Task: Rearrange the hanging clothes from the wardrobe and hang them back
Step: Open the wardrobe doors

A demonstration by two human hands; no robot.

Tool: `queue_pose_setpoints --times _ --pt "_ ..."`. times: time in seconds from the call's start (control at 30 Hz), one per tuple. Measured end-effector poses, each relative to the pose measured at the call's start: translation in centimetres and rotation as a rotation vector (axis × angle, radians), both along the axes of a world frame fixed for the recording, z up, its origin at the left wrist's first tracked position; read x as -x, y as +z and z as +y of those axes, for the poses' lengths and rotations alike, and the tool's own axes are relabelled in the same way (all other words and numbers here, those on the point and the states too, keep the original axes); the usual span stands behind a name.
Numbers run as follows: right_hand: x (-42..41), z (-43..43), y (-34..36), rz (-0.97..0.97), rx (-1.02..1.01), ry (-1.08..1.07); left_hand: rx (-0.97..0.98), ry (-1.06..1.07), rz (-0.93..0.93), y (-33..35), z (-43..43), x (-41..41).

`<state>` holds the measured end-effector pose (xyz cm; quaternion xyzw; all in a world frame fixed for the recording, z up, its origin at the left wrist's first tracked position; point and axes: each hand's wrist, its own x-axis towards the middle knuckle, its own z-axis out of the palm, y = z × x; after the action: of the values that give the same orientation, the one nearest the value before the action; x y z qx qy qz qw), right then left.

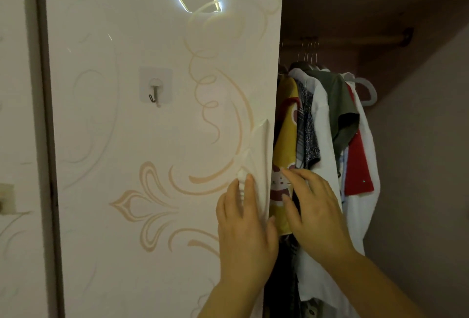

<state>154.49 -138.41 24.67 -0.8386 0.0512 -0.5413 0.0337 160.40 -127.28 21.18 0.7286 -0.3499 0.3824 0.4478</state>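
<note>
A glossy white sliding wardrobe door [162, 140] with beige swirls covers most of the left. My left hand [245, 231] lies flat on its right edge, fingers straight over the small white handle [241, 183]. My right hand [313, 211] reaches with relaxed, spread fingers to the yellow cartoon shirt [285, 145] just inside the opening. Behind it hang a patterned grey shirt [308, 134], a white shirt [323, 124], an olive shirt [342, 104] and a red garment [359, 165], all on hangers from the rail [355, 39].
A clear stick-on hook [155, 89] is fixed to the door face. A second door panel [15, 140] stands at far left. An empty pale hanger [366, 89] hangs at the right end of the clothes. The wardrobe's side wall [418, 165] closes off the right.
</note>
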Motion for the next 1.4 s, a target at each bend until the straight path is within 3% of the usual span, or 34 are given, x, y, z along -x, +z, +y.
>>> queue_pose_setpoints --times 0.2,0.4,0.67,0.77,0.87,1.07,1.23,1.4 --pt "-1.3 -0.3 0.9 -0.024 -0.116 0.217 0.042 -0.089 -0.019 0.3 1.7 0.5" --pt "-1.9 0.8 2.9 0.007 -0.205 0.564 0.105 -0.031 -0.045 0.1 4.7 2.7" --pt "-0.8 6.7 3.6 0.017 -0.105 1.022 0.124 0.085 -0.064 -0.1 11.0 6.6" --pt "-0.6 9.2 3.6 0.035 -0.045 1.096 0.124 0.151 -0.064 0.0 13.3 7.8" --pt "-0.5 11.9 3.8 0.027 -0.028 1.241 0.107 0.29 -0.049 0.1 15.5 9.7" --pt "-0.3 18.7 3.9 0.057 0.009 1.475 -0.116 0.782 -0.352 0.1 19.5 12.2" --pt "-0.3 23.9 4.2 0.139 0.016 1.539 -0.191 1.027 -0.305 -0.8 23.3 12.0" --pt "-1.6 29.2 4.3 0.086 0.021 1.519 -0.211 1.165 -0.294 -0.8 29.4 11.5"
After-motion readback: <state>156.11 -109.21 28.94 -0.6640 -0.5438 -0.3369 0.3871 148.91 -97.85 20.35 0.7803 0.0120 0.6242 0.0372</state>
